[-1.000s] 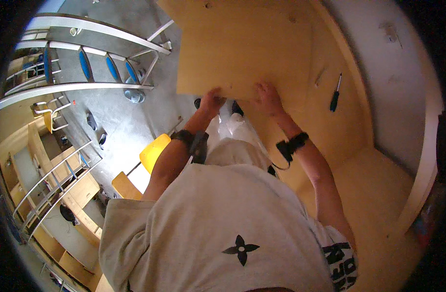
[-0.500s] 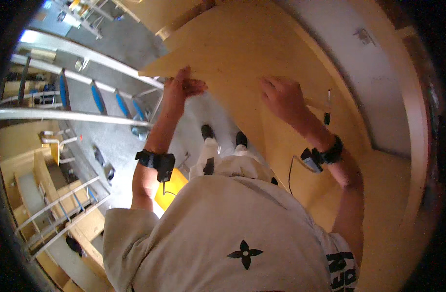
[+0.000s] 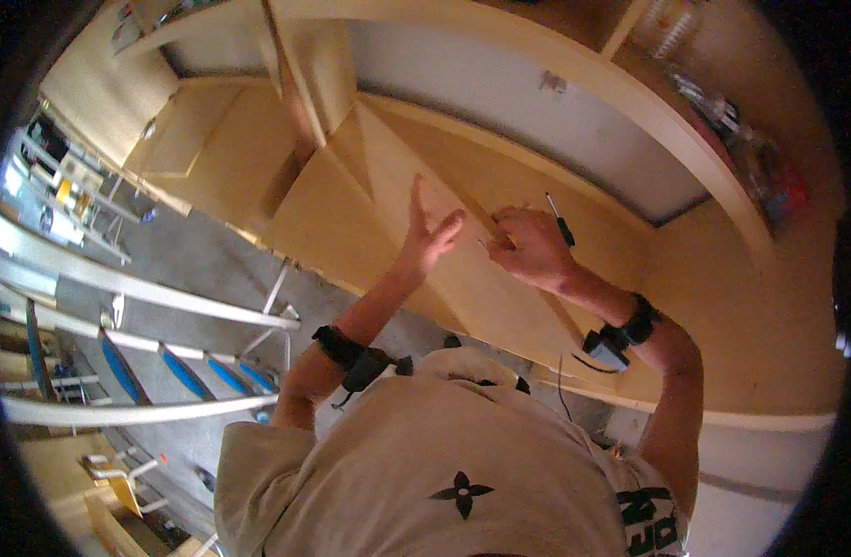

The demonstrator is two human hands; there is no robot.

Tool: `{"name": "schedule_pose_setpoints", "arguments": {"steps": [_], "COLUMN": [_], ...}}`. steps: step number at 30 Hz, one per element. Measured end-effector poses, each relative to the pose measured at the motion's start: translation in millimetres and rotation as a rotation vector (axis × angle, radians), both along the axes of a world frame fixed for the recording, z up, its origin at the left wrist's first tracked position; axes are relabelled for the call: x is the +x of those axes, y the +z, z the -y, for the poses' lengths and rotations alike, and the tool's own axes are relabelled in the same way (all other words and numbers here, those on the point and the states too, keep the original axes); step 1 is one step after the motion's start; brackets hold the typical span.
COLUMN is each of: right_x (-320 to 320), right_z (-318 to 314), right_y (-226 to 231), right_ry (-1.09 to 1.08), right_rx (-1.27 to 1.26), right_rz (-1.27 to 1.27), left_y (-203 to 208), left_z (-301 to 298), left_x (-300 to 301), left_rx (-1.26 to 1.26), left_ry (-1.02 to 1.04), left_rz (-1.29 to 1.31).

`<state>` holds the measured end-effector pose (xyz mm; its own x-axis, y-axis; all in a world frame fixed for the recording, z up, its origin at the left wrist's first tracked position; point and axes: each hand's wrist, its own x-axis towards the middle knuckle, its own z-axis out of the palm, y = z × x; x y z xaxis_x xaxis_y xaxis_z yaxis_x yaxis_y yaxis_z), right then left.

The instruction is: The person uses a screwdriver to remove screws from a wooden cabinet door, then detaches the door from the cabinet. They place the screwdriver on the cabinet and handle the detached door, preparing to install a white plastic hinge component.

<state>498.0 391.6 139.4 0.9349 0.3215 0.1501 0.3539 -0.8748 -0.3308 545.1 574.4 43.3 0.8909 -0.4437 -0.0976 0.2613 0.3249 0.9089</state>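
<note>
A long pale wooden board stands tilted on its edge, running diagonally across the wooden desktop. My right hand is closed over the board's upper edge, with its thumb on the near face. Against that near face rests my left hand, fingers spread and not wrapped round anything. Just beyond my right hand lies a screwdriver with a dark handle and thin metal shaft. The board hides part of the desktop behind it.
A raised wooden shelf curves along the back, with assorted small items at the far right. An upright wooden panel stands at the back left. On the left is a metal ladder with blue treads above the grey floor.
The broad board face that spread across the view now appears narrow and stands on its edge. My left hand has moved onto its face. The view has turned toward the desk.
</note>
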Motion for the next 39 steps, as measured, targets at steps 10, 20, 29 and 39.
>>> {"name": "schedule_pose_setpoints", "arguments": {"steps": [10,20,29,39], "right_x": [-50.6,-56.0,-68.8,40.7], "right_z": [22.0,52.6,69.0,184.3], "right_y": [-16.0,-13.7,-36.0,-287.9], "right_ry": [-0.444,-0.688,-0.637,-0.898], "right_rx": [0.378,0.423,0.983,0.454], "right_rz": [0.188,0.292,0.116,-0.004], "left_y": [24.7,26.7,21.8,35.1], "left_z": [88.1,158.2,171.2,146.5], "left_x": [21.8,34.0,12.7,-1.5], "left_rx": [0.097,0.144,-0.018,-0.179], "left_ry": [-0.38,-0.568,-0.35,-0.119], "left_rz": [0.142,0.16,0.167,0.078]}}
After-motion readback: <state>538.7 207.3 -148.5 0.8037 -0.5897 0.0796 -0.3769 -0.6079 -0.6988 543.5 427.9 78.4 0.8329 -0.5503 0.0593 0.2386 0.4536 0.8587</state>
